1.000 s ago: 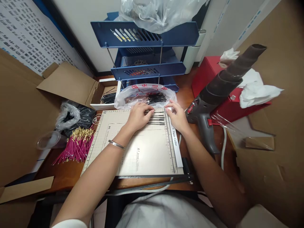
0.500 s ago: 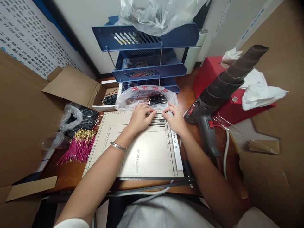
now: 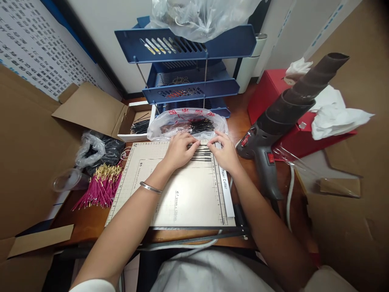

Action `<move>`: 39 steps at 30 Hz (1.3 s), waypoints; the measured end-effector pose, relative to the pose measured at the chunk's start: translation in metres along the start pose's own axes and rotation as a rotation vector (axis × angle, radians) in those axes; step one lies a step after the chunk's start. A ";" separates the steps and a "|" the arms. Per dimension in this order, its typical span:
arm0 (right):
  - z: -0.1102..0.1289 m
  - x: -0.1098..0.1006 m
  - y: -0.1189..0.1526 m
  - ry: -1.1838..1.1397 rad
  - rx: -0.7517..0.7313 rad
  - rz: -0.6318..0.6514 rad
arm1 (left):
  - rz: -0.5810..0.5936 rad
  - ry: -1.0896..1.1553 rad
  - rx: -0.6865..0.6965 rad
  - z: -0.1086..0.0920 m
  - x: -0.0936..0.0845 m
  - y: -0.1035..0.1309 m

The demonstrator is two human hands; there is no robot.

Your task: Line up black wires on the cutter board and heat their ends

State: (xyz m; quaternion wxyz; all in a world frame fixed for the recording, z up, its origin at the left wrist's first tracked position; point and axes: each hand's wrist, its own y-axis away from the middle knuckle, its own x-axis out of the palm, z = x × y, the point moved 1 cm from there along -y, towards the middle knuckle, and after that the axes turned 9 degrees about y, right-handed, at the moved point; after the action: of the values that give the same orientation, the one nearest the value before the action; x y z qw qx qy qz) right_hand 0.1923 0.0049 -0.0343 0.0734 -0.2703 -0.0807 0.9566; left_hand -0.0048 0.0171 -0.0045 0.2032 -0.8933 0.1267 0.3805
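My left hand [image 3: 182,151] and my right hand [image 3: 225,154] face each other at the far end of a paper cutter [image 3: 188,194]. Between their pinched fingertips runs a thin black wire [image 3: 203,145], one end at each hand. Several more black wires [image 3: 201,154] lie side by side on the board just below it, partly covered by my left fingers. Beyond my hands sits a clear plastic bag [image 3: 158,127] with red print and a bundle of black wires inside.
Magenta wires with gold ends [image 3: 103,182] are heaped at the left. A white box [image 3: 138,129] holds black wires, beside blue tiered trays [image 3: 194,89]. On the right stand a heat gun [image 3: 267,154] and a red box [image 3: 299,142] with tissues. Cardboard [image 3: 343,219] flanks both sides.
My hands keep nearly the same pose on the wire. The view has shifted very slightly; nothing else has visibly moved.
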 end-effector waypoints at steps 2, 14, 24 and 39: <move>-0.003 0.001 0.000 -0.030 -0.008 -0.014 | -0.004 -0.002 -0.004 0.000 0.000 0.000; -0.023 0.020 -0.009 -0.480 0.182 -0.030 | 0.118 0.045 0.028 0.010 -0.006 -0.024; -0.023 0.019 -0.012 -0.537 0.185 0.065 | 0.102 0.132 0.007 0.009 -0.001 -0.027; -0.019 0.018 -0.011 -0.569 0.285 0.084 | 0.094 0.122 0.009 0.010 -0.001 -0.024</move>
State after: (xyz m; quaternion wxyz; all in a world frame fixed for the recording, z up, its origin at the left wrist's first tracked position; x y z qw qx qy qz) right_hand 0.1885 0.0211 -0.0574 0.0456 0.0180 0.0481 0.9976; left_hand -0.0021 0.0433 -0.0035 0.1810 -0.9070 0.1821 0.3338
